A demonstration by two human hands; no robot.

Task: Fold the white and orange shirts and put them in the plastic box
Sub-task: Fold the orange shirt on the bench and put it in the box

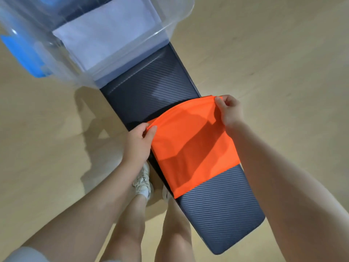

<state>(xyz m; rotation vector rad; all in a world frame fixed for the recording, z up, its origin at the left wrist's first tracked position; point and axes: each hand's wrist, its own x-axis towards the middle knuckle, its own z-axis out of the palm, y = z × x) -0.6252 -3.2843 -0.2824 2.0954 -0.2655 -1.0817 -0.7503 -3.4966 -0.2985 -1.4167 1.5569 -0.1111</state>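
Observation:
An orange shirt [194, 146], folded to a rectangle, lies across the dark ribbed bench [219, 208] in the middle of the head view. Its far edge is lifted off the bench. My left hand [138, 140] pinches the far-left corner of that edge. My right hand [229, 112] pinches the far-right corner, held higher. A clear plastic box [166, 25] stands on the far end of the bench at the top left. A folded white shirt [105, 36] lies flat inside it.
The box has a blue latch [20, 55] on its left side. The narrow bench runs diagonally over a pale wooden floor [283, 63]. My legs and white shoes [143, 182] stand at the bench's left edge.

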